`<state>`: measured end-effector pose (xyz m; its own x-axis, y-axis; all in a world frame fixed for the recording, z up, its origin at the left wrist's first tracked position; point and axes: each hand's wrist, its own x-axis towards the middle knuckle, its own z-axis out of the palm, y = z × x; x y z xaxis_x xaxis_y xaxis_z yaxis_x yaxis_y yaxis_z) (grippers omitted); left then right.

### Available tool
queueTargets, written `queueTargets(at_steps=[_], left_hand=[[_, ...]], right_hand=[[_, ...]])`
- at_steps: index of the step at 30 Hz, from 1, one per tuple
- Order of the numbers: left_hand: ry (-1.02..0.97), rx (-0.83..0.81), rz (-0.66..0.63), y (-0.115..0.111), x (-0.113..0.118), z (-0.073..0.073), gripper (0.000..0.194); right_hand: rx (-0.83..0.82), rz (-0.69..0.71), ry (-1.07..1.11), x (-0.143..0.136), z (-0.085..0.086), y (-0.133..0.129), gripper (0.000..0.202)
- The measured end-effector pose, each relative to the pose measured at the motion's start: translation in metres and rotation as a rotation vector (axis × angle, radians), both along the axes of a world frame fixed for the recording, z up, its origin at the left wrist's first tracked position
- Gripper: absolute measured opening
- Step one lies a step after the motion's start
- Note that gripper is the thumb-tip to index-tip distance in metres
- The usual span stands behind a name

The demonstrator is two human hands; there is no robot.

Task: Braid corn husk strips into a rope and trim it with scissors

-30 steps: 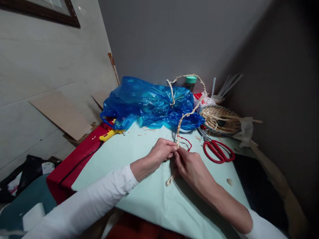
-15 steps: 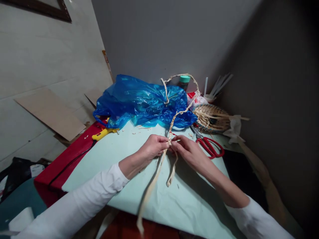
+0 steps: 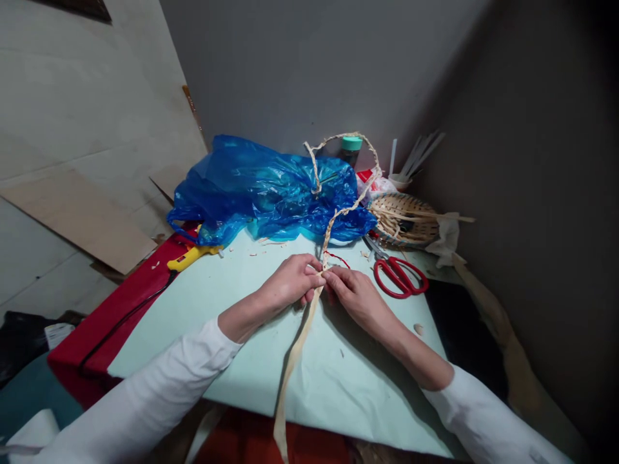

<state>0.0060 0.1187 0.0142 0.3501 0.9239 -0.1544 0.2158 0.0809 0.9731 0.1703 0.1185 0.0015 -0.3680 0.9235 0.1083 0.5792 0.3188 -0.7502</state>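
A pale braided cord (image 3: 331, 229) rises from between my hands and loops up over a blue plastic bag. My left hand (image 3: 293, 282) is closed, pinching the braid's lower end. Right beside it, my right hand (image 3: 349, 288) is closed too, thumb and fingertips gripping the same spot. From my fingers a loose flat strip (image 3: 296, 351) hangs toward me and past the table's front edge. Just above my fingertips a red thread (image 3: 338, 258) is tied round the braid. The fingertips hide the crossing of the strands.
The blue plastic bag (image 3: 261, 193) lies along the back. Red-handled scissors (image 3: 400, 277) rest right of my hands, before a woven basket (image 3: 403, 219). A yellow glue gun (image 3: 193, 256) with a black cord is at the left. A green-lidded jar (image 3: 351, 151) stands behind the bag.
The shorter loose strand that hung below my right hand no longer hangs there. My fingers have drawn closer together on the braid. The whole view has shifted slightly.
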Motion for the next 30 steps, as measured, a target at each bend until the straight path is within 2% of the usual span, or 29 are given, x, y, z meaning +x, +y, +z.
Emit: queueTargets(at_steps=[3,9,13,15,18,21,23,25,27,28,29,30], left_hand=[[0.157,0.087,-0.011,-0.001,-0.002,0.0,0.01],[0.496,0.391,-0.061,-0.008,-0.002,0.015,0.03],[0.541,0.348,-0.106,-0.018,0.004,0.022,0.032],[0.608,0.394,-0.113,-0.023,0.011,0.019,0.029],[0.806,0.551,-0.134,-0.03,0.021,0.009,0.027],[0.936,0.645,-0.228,-0.034,0.026,0.003,0.032],[0.936,0.653,-0.28,-0.035,0.024,0.005,0.031],[0.834,0.599,-0.277,-0.032,0.018,0.01,0.027],[0.651,0.51,-0.145,-0.024,0.011,0.016,0.032],[0.543,0.464,-0.024,-0.019,0.008,0.017,0.036],[0.456,0.44,0.104,-0.014,0.005,0.017,0.035],[0.349,0.399,0.129,-0.008,0.004,0.015,0.026]], right_hand=[[0.049,-0.031,-0.043,0.0,0.001,-0.005,0.039],[-0.023,-0.066,0.073,0.002,-0.002,-0.007,0.041],[-0.122,-0.062,0.257,0.001,-0.005,-0.006,0.039],[-0.254,-0.052,0.389,0.0,-0.006,-0.007,0.036],[-0.475,-0.03,0.619,0.0,-0.006,-0.008,0.03],[-0.528,-0.022,0.697,0.001,-0.007,-0.007,0.031],[-0.499,-0.01,0.671,0.002,-0.008,-0.006,0.03],[-0.464,-0.009,0.654,0.002,-0.01,-0.006,0.029],[-0.431,-0.028,0.636,0.003,-0.01,-0.008,0.03],[-0.415,-0.04,0.618,0.003,-0.01,-0.009,0.031],[-0.4,-0.052,0.598,0.003,-0.009,-0.01,0.032],[-0.387,-0.057,0.583,0.003,-0.009,-0.012,0.033]])
